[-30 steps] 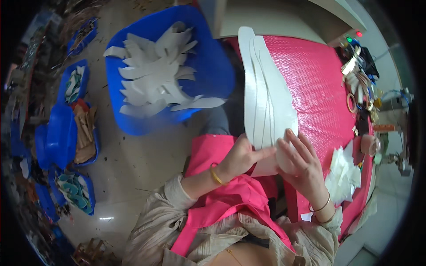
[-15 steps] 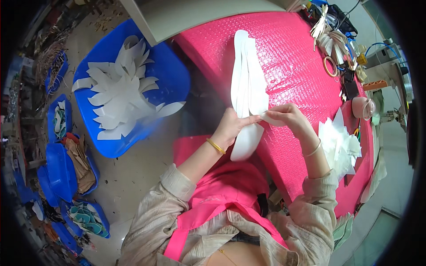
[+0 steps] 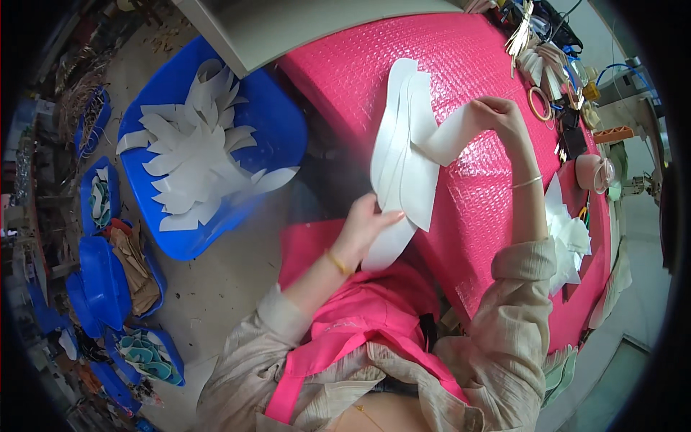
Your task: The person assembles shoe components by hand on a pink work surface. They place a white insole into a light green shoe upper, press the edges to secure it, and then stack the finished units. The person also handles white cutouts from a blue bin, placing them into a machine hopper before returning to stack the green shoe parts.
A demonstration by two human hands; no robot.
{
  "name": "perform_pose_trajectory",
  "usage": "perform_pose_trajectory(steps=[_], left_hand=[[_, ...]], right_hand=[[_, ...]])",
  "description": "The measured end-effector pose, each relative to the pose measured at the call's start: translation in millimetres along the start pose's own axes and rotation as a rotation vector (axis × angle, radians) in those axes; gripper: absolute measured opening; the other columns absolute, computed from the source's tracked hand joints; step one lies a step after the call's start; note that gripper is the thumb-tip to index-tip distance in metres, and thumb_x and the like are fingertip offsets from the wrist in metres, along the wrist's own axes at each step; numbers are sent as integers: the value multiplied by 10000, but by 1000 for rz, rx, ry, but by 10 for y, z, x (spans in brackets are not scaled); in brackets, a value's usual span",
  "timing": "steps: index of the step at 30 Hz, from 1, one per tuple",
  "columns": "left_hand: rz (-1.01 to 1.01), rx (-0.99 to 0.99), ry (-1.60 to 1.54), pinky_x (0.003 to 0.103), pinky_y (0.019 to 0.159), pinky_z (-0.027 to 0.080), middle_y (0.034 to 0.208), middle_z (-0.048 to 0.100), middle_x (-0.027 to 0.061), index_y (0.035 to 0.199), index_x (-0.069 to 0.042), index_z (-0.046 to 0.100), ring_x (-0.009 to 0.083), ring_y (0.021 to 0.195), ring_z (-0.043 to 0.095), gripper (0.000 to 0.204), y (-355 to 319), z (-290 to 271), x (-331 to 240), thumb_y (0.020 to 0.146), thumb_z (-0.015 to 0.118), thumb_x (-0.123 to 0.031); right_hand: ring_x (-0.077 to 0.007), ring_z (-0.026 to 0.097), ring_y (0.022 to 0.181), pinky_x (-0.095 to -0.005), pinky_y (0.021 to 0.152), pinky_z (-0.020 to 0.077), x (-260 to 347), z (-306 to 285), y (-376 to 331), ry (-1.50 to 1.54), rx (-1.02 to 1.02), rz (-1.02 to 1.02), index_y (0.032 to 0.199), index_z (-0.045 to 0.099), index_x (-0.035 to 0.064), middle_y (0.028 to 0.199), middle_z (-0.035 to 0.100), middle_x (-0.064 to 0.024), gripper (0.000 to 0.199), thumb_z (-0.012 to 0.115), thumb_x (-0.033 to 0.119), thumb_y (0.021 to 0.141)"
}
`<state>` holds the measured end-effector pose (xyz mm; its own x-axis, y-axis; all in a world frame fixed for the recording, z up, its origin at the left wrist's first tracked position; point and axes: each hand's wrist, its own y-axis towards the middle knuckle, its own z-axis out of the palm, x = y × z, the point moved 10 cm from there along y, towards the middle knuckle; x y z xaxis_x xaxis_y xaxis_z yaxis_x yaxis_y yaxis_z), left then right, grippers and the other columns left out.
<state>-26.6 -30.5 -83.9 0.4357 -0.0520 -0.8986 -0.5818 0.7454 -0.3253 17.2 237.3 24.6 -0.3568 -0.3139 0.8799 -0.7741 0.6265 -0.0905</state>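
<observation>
Hands: well apart from each other, each closed on white material.
Left hand [image 3: 366,229]: pinches the lower part of a fanned stack of white pieces [image 3: 394,144], thumb on top.
Right hand [image 3: 497,114]: grips one end of a white strip [image 3: 453,137], lifted out to the side; its other end meets the stack.
Stack: at the left edge of the pink-covered tabletop [image 3: 475,216], lower end above the pink apron [image 3: 374,306].
Large blue tub [image 3: 288,122]: curved white cut pieces [image 3: 191,155], heaped and overlapping.
Lower blue tray [image 3: 176,356]: teal and white pieces [image 3: 147,353].
Blue bin [image 3: 157,277]: brown sheet-like pieces [image 3: 137,266], beside blue basins [image 3: 104,273].
Clear-sided cup [image 3: 586,173]: toward the tabletop's right side, contents unclear.
White pile [image 3: 568,241]: pointed sheets, right of the right forearm.
Left rim: clutter too blurred for any lettering to be read.
</observation>
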Motion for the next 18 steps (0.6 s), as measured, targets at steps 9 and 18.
perform_pose_trajectory(steps=[9, 18], left_hand=[[781, 34, 1195, 409, 970, 313, 1223, 452, 169, 1097, 22, 504, 315, 1179, 380, 366, -199, 708, -599, 761, 560, -113], [592, 204, 1041, 376, 923, 365, 1186, 480, 168, 1033, 33, 542, 330, 1126, 419, 334, -11, 738, -715, 763, 595, -156]], right_hand=[[-95, 579, 640, -259, 578, 479, 895, -279, 575, -548, 77, -235, 876, 637, -2, 694, 622, -54, 174, 575, 131, 784], [-58, 557, 643, -199, 571, 468, 1397, -2251, 1042, -539, -205, -105, 957, 625, 58, 762, 591, 17, 287, 588, 304, 816]])
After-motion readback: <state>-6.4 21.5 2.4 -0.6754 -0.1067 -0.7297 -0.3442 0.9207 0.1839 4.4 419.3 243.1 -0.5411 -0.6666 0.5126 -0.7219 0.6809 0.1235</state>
